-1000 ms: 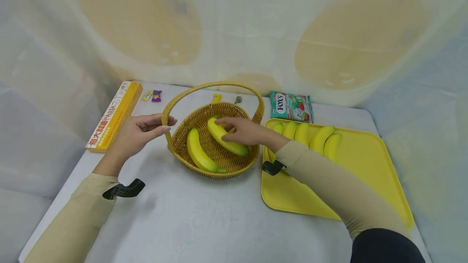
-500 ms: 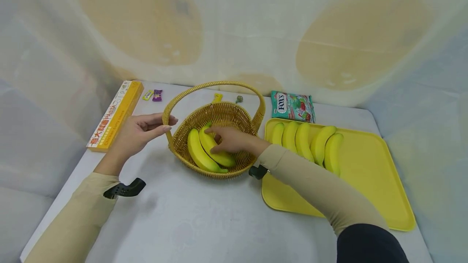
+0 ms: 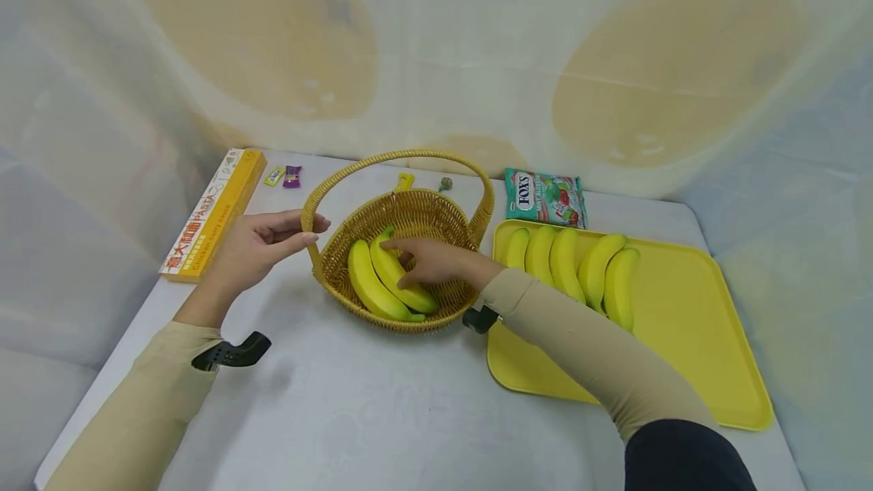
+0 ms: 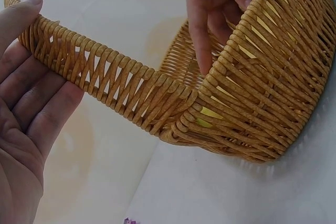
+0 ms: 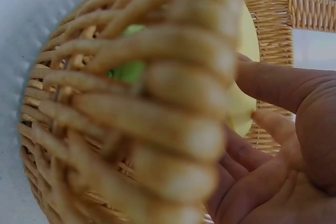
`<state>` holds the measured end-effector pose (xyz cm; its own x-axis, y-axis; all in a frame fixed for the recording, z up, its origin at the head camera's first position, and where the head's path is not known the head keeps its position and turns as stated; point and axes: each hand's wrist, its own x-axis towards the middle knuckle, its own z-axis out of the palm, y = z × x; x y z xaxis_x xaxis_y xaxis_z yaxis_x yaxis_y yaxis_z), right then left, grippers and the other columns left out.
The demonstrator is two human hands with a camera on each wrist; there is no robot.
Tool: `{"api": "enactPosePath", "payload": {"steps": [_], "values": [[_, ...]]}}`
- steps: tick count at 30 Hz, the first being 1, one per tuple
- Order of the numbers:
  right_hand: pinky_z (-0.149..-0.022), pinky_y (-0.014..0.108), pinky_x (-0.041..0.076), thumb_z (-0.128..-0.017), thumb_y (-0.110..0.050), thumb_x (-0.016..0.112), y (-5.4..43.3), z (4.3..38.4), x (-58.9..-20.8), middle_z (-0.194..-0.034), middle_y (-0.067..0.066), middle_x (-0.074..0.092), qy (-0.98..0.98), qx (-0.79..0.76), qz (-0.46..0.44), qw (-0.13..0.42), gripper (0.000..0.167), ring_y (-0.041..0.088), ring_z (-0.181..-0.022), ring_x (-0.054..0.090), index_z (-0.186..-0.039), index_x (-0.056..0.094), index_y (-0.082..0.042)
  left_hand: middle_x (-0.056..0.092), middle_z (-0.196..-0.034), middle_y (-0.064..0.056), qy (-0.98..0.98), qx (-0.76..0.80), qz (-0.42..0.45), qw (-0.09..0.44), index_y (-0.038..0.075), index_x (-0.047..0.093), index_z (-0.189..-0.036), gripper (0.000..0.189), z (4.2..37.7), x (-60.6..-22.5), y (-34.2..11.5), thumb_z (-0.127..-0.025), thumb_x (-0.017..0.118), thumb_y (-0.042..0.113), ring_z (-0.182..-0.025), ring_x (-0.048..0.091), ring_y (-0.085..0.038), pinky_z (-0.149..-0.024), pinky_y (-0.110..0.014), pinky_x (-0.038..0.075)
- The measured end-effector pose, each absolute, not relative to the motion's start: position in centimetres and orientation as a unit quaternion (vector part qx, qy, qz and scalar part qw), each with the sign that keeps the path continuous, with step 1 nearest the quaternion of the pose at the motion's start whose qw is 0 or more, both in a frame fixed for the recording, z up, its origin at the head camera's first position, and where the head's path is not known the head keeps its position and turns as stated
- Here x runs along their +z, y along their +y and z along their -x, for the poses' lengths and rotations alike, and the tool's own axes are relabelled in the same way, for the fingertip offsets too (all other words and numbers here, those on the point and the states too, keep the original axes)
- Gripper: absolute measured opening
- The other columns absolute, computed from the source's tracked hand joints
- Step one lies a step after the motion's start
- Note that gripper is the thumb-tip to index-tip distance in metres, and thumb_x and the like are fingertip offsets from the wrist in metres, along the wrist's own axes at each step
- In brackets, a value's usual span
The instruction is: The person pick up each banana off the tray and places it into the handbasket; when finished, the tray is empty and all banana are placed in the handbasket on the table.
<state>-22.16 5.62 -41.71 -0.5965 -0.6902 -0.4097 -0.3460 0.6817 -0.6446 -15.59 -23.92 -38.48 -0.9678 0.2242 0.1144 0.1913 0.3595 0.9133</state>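
Observation:
A woven wicker basket point(image 3: 433, 211) with a tall arched handle stands in the middle of the table. My left hand point(image 3: 248, 252) holds the left side of that handle point(image 4: 100, 66), thumb on one face and fingers behind it. Inside the basket, my right hand point(image 3: 436, 260) grips a yellow banana point(image 3: 389, 267) between thumb and fingers. Another banana point(image 3: 368, 283) lies right along its left side. Through the weave in the right wrist view a green banana tip point(image 5: 128, 56) shows; the near rim hides much of the rest there.
Right of the basket lies a yellow tray point(image 3: 689, 332) with several bananas point(image 3: 563, 256) on its left part. Behind it is a FOX'S candy bag point(image 3: 544, 199). A pasta box point(image 3: 214, 214) sits at left, near a purple candy point(image 3: 292, 176). A yellow candy point(image 3: 405, 182) lies behind the basket.
My right hand has moved left and down inside the basket, bringing its banana against the other one; over the last half second it has stayed there. The left hand keeps its place on the handle.

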Motion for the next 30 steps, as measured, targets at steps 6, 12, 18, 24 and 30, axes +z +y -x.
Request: {"api": "enactPosePath", "payload": {"steps": [6,12,18,24,30], "values": [[-0.096,0.034,0.054,-0.098,-0.021,0.071,6.5,21.8,-41.3,-0.141,0.013,0.059,0.857,-0.278,0.294,0.320,0.076,0.025,-0.124,0.060,-0.162,0.030,-0.021,0.074,-0.119,-0.005,0.822,0.552,-0.137,0.014,0.007,0.072,-0.125,0.030,15.7,-38.5,-23.9,-0.098,0.071,0.020,-0.112,0.070,-0.015,-0.093,-0.018,0.053],[-0.092,0.035,0.057,-0.101,-0.022,0.066,8.4,20.7,-40.6,-0.140,0.015,0.059,0.861,-0.307,0.300,0.274,0.066,0.026,-0.118,0.064,-0.159,0.036,-0.022,0.074,-0.119,-0.005,0.825,0.548,-0.136,0.012,0.007,0.072,-0.125,0.030,15.6,-38.5,-23.9,-0.098,0.071,0.020,-0.110,0.070,-0.010,-0.093,-0.018,0.053],[-0.091,0.037,0.056,-0.101,-0.019,0.065,11.4,18.8,-40.3,-0.134,0.010,0.062,0.863,-0.358,0.294,0.203,0.056,0.023,-0.113,0.063,-0.154,0.047,-0.022,0.074,-0.118,-0.004,0.827,0.545,-0.140,0.008,0.008,0.073,-0.124,0.029,15.6,-38.5,-24.0,-0.098,0.071,0.020,-0.109,0.070,-0.009,-0.093,-0.018,0.053],[-0.090,0.038,0.055,-0.100,-0.017,0.065,15.4,16.9,-40.2,-0.129,0.001,0.062,0.868,-0.399,0.262,0.136,0.048,0.019,-0.108,0.062,-0.147,0.055,-0.022,0.074,-0.119,-0.004,0.829,0.542,-0.137,0.009,0.008,0.073,-0.124,0.029,15.6,-38.5,-24.0,-0.098,0.071,0.021,-0.110,0.070,-0.011,-0.093,-0.017,0.053],[-0.093,0.048,0.055,-0.101,-0.014,0.063,21.0,16.1,-40.8,-0.135,0.014,0.061,0.889,-0.394,0.212,0.099,0.048,0.027,-0.111,0.062,-0.148,0.053,-0.012,0.074,-0.119,-0.005,0.827,0.545,-0.136,0.011,0.007,0.072,-0.124,0.029,15.6,-38.4,-23.9,-0.098,0.071,0.020,-0.110,0.070,-0.011,-0.093,-0.017,0.053]]}}
